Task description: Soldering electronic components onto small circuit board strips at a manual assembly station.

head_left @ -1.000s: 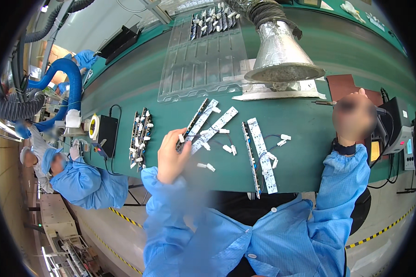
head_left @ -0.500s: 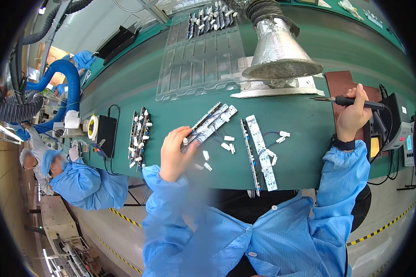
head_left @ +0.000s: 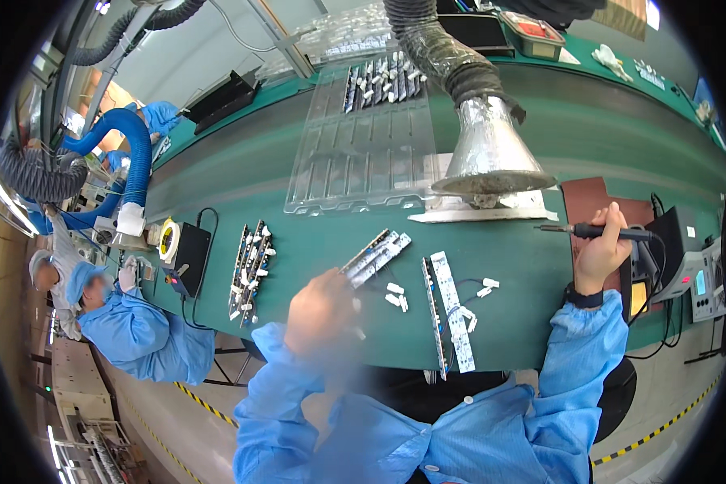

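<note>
The left hand (head_left: 321, 313) holds some long strips (head_left: 375, 256), the right hand (head_left: 601, 250) holds a soldering pen (head_left: 597, 232), and more strips (head_left: 452, 315) wait near the counter's (head_left: 298, 242) front edge.

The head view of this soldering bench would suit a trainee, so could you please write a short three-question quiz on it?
1. True or false: the right hand holds the soldering iron off the green bench top.
2. What does the left hand hold? A) a stack of narrow circuit strips B) a roll of tape C) a clear tray
3. Fill in: the silver fume hood hangs from a ribbed ____.

Key
1. True: the tip points left, above the bench.
2. A.
3. Hose.
</note>
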Available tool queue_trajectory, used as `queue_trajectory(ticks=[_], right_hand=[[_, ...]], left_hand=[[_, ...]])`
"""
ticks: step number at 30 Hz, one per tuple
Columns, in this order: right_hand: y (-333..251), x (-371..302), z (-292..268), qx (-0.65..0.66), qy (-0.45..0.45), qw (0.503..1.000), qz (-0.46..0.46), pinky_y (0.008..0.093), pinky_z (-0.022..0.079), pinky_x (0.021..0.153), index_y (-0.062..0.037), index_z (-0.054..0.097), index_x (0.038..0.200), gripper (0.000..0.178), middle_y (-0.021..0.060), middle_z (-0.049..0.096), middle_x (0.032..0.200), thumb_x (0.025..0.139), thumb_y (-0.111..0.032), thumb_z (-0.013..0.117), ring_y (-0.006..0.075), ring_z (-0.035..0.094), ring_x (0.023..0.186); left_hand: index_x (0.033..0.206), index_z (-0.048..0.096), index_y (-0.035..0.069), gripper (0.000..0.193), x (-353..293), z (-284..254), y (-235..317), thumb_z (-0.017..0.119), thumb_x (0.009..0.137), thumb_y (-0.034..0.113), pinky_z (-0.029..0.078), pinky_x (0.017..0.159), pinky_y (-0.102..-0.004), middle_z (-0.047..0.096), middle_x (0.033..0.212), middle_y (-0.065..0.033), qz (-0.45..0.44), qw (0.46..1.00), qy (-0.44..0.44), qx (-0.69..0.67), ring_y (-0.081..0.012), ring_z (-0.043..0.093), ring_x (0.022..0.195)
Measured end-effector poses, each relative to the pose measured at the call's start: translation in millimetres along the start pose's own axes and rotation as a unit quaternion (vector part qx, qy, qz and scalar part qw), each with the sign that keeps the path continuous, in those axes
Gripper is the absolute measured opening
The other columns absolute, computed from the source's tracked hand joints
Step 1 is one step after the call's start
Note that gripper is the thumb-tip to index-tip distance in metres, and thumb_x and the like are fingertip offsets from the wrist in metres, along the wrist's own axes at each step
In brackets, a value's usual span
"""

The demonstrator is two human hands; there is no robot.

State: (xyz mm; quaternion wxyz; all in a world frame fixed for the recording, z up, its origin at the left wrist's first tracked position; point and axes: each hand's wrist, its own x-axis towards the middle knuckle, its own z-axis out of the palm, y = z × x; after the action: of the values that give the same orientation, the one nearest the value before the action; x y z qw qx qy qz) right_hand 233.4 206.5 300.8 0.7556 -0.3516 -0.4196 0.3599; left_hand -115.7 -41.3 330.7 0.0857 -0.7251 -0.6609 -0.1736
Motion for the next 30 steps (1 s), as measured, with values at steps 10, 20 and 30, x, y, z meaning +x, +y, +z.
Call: queue_trajectory(ticks=[10,20,30], right_hand=[[0.3,5.9,2.3,0.039,0.037,0.999,0.011,0.0233,0.031,0.049,-0.0058,0.048,0.069,0.033,0.0002,0.046,0.066,0.100,-0.016,0.053,0.0078,0.039,0.057],[-7.0,10.7,-10.9,0.067,0.026,0.996,0.052,0.0283,0.028,0.061,-0.0095,0.035,0.068,0.036,-0.0001,0.034,0.067,0.101,-0.018,0.046,0.0109,0.030,0.063],[-8.1,12.1,2.1,-0.011,0.107,0.994,0.020,0.0306,0.025,0.062,-0.0121,0.028,0.065,0.041,-0.0015,0.025,0.062,0.102,-0.021,0.041,0.0109,0.024,0.060]], left_hand=[[0.096,0.065,0.002,0.027,3.9,-13.4,-24.0,0.076,0.073,0.009,0.055,0.075,-0.0357,0.068,0.096,-0.0158,-0.095,0.985,-0.055,-0.135,-0.0309,0.068,0.086],[0.094,0.068,0.000,0.027,159.2,-39.4,-175.9,0.072,0.084,0.025,0.046,0.059,-0.0265,0.062,0.072,-0.0022,-0.263,0.933,0.037,-0.244,-0.0087,0.055,0.065],[0.104,0.071,0.004,0.049,369.8,137.3,-316.5,0.073,0.076,0.044,0.051,0.087,-0.0415,0.072,0.099,-0.0175,-0.401,0.911,0.091,-0.016,-0.0355,0.068,0.095]])
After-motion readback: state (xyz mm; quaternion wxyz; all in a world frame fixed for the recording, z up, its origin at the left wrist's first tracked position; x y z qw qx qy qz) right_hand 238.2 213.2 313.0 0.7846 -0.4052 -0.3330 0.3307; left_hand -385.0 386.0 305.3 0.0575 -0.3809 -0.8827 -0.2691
